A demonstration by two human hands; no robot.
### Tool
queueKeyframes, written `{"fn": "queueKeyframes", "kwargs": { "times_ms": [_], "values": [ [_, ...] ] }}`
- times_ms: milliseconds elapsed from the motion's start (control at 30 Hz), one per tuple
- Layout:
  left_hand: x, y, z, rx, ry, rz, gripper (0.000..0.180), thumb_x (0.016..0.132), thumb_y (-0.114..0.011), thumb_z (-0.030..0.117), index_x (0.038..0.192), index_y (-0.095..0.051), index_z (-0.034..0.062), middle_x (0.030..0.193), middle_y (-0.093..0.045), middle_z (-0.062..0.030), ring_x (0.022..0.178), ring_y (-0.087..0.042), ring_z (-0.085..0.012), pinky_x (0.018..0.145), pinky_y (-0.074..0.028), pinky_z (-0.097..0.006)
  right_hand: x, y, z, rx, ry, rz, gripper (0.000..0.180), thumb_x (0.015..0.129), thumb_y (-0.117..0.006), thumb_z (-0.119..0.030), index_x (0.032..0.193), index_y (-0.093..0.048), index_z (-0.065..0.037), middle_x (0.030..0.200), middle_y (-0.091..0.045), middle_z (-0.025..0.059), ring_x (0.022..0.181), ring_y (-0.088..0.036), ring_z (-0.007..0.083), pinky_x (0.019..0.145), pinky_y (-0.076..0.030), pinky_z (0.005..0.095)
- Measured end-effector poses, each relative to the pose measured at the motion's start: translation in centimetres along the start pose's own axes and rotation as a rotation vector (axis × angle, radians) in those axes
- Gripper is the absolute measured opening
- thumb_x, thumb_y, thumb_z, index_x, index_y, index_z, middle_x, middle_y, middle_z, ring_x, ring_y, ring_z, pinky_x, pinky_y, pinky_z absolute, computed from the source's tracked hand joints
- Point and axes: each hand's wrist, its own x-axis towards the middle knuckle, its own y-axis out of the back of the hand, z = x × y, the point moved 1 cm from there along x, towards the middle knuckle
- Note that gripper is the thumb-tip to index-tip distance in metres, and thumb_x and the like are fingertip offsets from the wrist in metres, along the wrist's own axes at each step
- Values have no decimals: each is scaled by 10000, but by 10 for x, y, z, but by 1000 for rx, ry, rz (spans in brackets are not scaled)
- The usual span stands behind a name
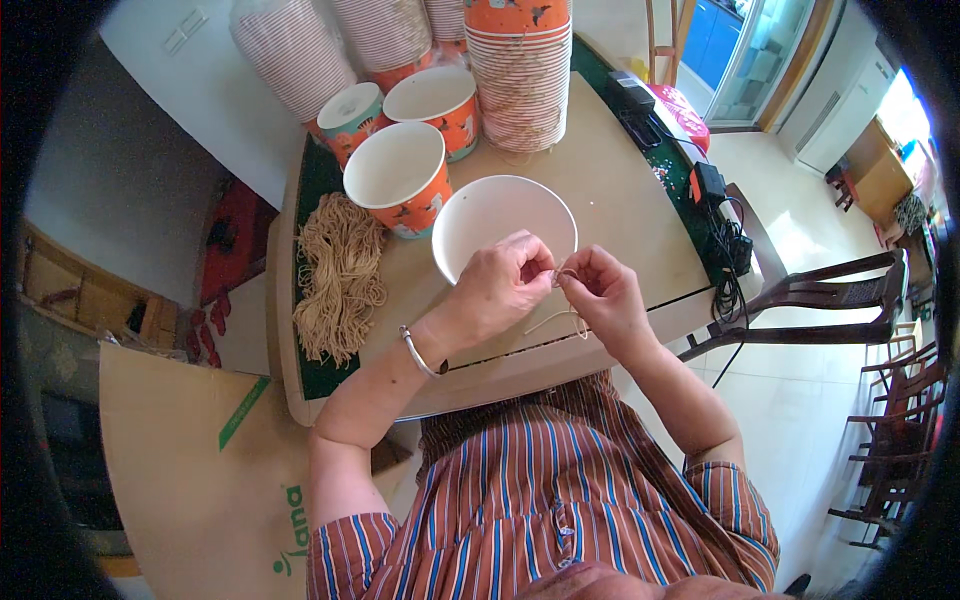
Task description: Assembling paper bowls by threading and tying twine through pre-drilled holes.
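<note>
Both hands meet above the table's front edge, fingertips pinched on a thin beige cord (582,326). My left hand (500,277), with a silver bangle at its wrist, pinches one part of it. Against it, my right hand (608,300) pinches the cord too, and a loose loop and tail hang below the fingers. Whether a knot lies between the fingertips is too small to tell. Just behind my left hand stands a white-lined paper bucket (490,215), its inside facing me and partly hidden by that hand. A bundle of beige cords (340,275) lies at the left.
Orange patterned paper buckets (420,205) and a lidded tub (352,105) stand behind. Tall bucket stacks (518,90) rise at the back. Black adapters and cables (725,240) line the table's right edge, near a dark chair (840,300). A large cardboard box (190,470) is at left.
</note>
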Motion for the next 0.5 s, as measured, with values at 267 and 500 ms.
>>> {"fn": "queueKeyframes", "kwargs": {
  "times_ms": [267, 500],
  "values": [
    [-2, 2, 1, -25, 11, -13, 75, 869, -636, 36, 910, -619, -24, 855, -622, -66, 778, -632, -115, 732, -530, -265, -4, -3, -1, -235, 68, 70, 122, 859, -665, -17, 972, -619, -24, 698, -557, -25, 641, -488, 16, 562, -413, 200],
    [-1, 4, 2, -70, 33, -54, 60, 877, -627, 36, 903, -618, -17, 847, -611, -49, 781, -608, -96, 727, -518, -252, 0, -2, 2, -38, 46, 37, 101, 898, -633, -30, 998, -628, -12, 736, -584, -37, 657, -513, 18, 558, -407, 194]
  ]
}}
